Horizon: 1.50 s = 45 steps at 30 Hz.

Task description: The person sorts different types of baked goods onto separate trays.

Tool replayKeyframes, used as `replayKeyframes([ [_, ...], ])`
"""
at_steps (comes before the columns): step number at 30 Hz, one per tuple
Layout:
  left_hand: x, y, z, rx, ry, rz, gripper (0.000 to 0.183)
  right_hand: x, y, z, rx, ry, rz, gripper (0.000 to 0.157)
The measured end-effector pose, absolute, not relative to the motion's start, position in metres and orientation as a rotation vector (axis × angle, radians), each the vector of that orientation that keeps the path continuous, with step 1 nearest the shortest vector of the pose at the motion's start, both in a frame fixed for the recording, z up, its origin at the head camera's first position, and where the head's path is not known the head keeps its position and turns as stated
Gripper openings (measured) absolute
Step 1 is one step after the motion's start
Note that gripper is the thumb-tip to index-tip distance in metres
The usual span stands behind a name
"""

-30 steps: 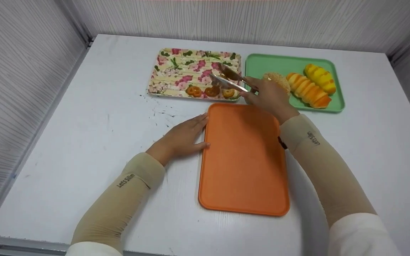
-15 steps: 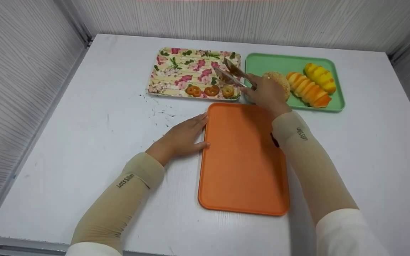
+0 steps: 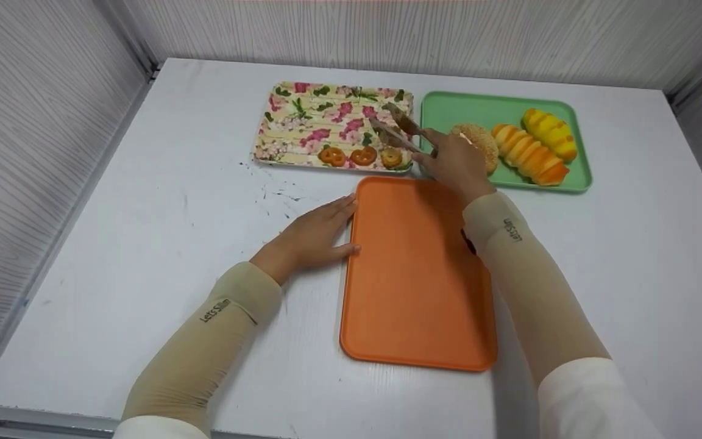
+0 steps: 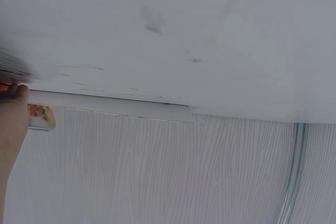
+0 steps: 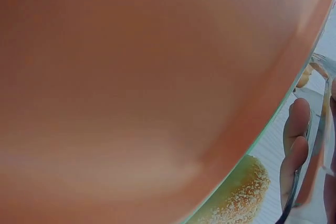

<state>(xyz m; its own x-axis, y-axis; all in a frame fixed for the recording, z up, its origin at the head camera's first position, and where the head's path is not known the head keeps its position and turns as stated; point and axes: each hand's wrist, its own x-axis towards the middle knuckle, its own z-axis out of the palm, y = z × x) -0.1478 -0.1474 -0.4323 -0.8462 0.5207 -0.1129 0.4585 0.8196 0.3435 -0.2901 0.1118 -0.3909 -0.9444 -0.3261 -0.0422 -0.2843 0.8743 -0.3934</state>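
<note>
My right hand (image 3: 457, 167) grips a pair of metal tongs (image 3: 406, 121), also partly visible in the right wrist view. The tongs' arms are spread apart over the right part of a floral tray (image 3: 290, 143). Two pretzels (image 3: 332, 157) and a small round ring-shaped pastry (image 3: 391, 157) lie along that tray's front edge; nothing shows between the tongs' tips. My left hand (image 3: 311, 235) rests against the left edge of an orange tray (image 3: 418, 274), its fingers fairly straight and the thumb on the rim. In the left wrist view only part of this hand shows.
A green tray (image 3: 467, 107) at the back right holds a sesame bun (image 3: 478, 146), an orange-brown striped bread roll (image 3: 528, 155) and a yellow one (image 3: 549, 134). The right hand partly covers the bun. Grey panels (image 3: 387, 36) wall the white table (image 3: 144, 213).
My right hand with the tongs has shifted slightly up and left, and the tongs' tips have moved a little away from the pretzels. The left hand and the trays stay where they were.
</note>
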Motion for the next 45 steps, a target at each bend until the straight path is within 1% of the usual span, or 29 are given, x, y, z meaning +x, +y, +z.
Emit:
replayKeyframes([
  [12, -0.147, -0.147, -0.43, 0.795, 2.817, 0.445, 0.083, -0.289, 0.113, -0.39, -0.415, 2.92, -0.683, 0.078],
  [22, -0.147, -0.147, -0.431, 0.782, 2.817, 0.432, 0.082, -0.29, 0.123, -0.379, -0.307, 3.016, -0.751, 0.077],
  [33, -0.148, -0.145, -0.43, 0.759, 2.806, 0.429, 0.083, -0.294, 0.164, -0.364, -0.237, 3.041, -0.83, 0.079],
  [45, -0.148, -0.146, -0.431, 0.768, 2.823, 0.436, 0.083, -0.298, 0.218, -0.361, -0.023, 3.026, -0.905, 0.087],
])
